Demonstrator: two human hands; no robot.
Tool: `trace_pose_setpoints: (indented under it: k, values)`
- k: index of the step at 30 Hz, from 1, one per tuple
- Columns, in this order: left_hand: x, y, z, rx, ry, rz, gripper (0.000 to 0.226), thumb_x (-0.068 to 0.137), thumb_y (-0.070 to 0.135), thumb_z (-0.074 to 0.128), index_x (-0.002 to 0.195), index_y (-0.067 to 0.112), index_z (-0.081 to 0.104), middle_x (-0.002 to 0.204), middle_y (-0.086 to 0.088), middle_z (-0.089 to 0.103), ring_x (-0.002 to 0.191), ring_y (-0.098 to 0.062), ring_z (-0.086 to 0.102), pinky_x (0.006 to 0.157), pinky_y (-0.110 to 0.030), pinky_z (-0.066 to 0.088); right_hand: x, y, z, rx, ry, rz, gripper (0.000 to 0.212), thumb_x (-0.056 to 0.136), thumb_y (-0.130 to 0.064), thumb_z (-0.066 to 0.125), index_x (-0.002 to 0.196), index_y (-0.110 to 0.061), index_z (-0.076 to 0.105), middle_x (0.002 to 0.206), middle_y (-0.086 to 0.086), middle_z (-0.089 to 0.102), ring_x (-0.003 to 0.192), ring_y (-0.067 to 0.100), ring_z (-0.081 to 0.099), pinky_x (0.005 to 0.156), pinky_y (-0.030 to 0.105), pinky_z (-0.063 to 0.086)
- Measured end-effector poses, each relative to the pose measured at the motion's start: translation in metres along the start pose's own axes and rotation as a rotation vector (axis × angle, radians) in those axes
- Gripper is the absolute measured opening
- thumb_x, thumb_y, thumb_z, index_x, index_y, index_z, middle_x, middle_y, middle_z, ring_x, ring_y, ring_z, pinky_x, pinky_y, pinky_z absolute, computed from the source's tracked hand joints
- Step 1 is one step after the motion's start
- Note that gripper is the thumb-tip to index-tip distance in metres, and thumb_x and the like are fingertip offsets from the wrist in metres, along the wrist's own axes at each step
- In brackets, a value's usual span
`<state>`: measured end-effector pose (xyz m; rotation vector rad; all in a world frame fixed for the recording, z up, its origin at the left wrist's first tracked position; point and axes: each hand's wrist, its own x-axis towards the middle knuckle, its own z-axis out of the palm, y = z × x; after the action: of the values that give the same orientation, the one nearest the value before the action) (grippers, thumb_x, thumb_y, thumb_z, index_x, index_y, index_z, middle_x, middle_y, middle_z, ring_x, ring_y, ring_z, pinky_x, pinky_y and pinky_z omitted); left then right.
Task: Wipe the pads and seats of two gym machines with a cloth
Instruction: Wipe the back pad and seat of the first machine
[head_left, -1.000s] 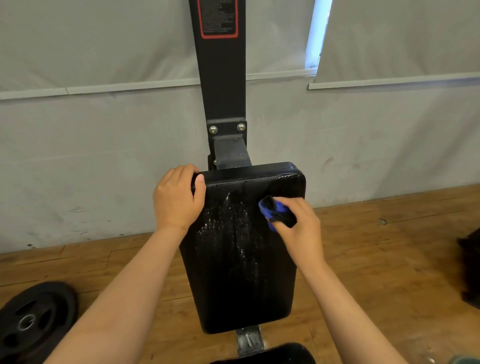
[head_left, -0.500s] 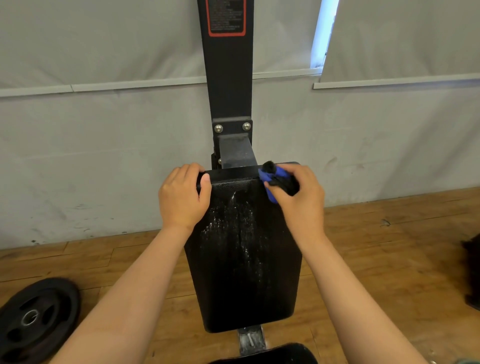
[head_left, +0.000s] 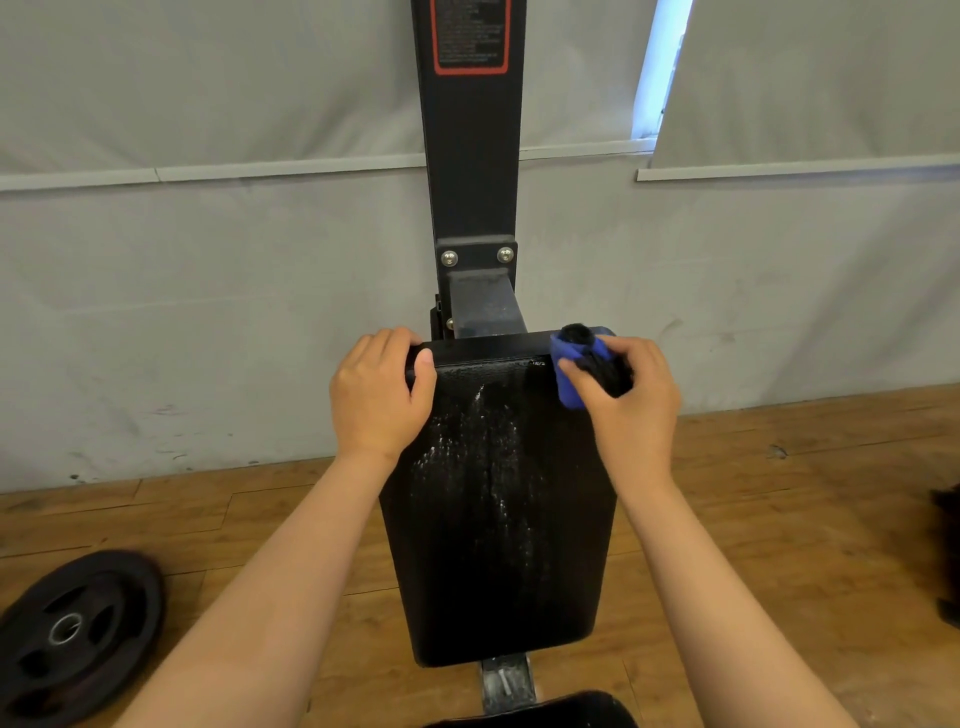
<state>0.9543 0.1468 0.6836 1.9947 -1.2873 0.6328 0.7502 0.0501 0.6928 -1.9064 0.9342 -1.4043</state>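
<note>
A black padded back rest (head_left: 498, 519) of a gym machine slopes away from me, with pale streaks down its middle. My left hand (head_left: 379, 395) grips its top left corner, fingers curled over the edge. My right hand (head_left: 628, 405) holds a bunched blue and black cloth (head_left: 582, 364) against the pad's top right corner. A black seat pad (head_left: 535, 712) shows at the bottom edge of the view, mostly cut off.
The machine's black steel post (head_left: 470, 156) rises behind the pad against a grey wall. A black weight plate (head_left: 72, 634) lies on the wooden floor at lower left. A dark object (head_left: 948, 551) sits at the right edge.
My right hand has carried the cloth up the pad's right side from the middle to the top right corner. My left hand has kept its hold on the top left corner.
</note>
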Motion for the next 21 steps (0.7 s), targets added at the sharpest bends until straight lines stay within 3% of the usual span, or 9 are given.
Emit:
trace_pose_setpoints:
  k: [4, 7, 14, 21]
  values:
    - [0.0, 0.0, 0.0, -0.005, 0.001, -0.005, 0.038, 0.095, 0.033, 0.034, 0.091, 0.01, 0.064, 0.081, -0.003, 0.065, 0.075, -0.019, 0.059, 0.06, -0.023, 0.032, 0.002, -0.004, 0.009, 0.008, 0.041, 0.036, 0.026, 0.077, -0.035, 0.074, 0.087, -0.021, 0.055, 0.084, -0.012, 0.054, 0.079, 0.002, 0.052, 0.071, 0.011, 0.041]
    - [0.0, 0.001, -0.001, -0.009, 0.003, -0.005, 0.038, 0.094, 0.033, 0.034, 0.09, 0.01, 0.064, 0.081, -0.003, 0.065, 0.075, -0.019, 0.058, 0.061, -0.023, 0.031, -0.007, -0.003, 0.016, -0.007, 0.016, 0.026, 0.028, 0.078, -0.043, 0.069, 0.083, -0.02, 0.053, 0.081, -0.011, 0.053, 0.076, 0.007, 0.053, 0.067, 0.016, 0.042]
    - [-0.001, -0.001, 0.0, -0.015, -0.001, -0.005, 0.037, 0.095, 0.033, 0.035, 0.091, 0.011, 0.064, 0.081, -0.002, 0.064, 0.074, -0.017, 0.058, 0.061, -0.023, 0.031, -0.04, 0.01, 0.028, -0.152, -0.126, -0.093, 0.024, 0.081, -0.041, 0.064, 0.079, -0.022, 0.049, 0.078, -0.008, 0.049, 0.071, 0.006, 0.046, 0.06, 0.015, 0.035]
    - [0.0, -0.002, -0.001, -0.03, -0.02, 0.002, 0.038, 0.094, 0.034, 0.034, 0.091, 0.01, 0.064, 0.081, -0.003, 0.064, 0.074, -0.018, 0.057, 0.061, -0.023, 0.033, -0.007, 0.005, 0.015, -0.031, 0.157, 0.077, 0.025, 0.083, -0.035, 0.068, 0.084, -0.016, 0.051, 0.082, -0.006, 0.053, 0.075, 0.01, 0.051, 0.065, 0.011, 0.037]
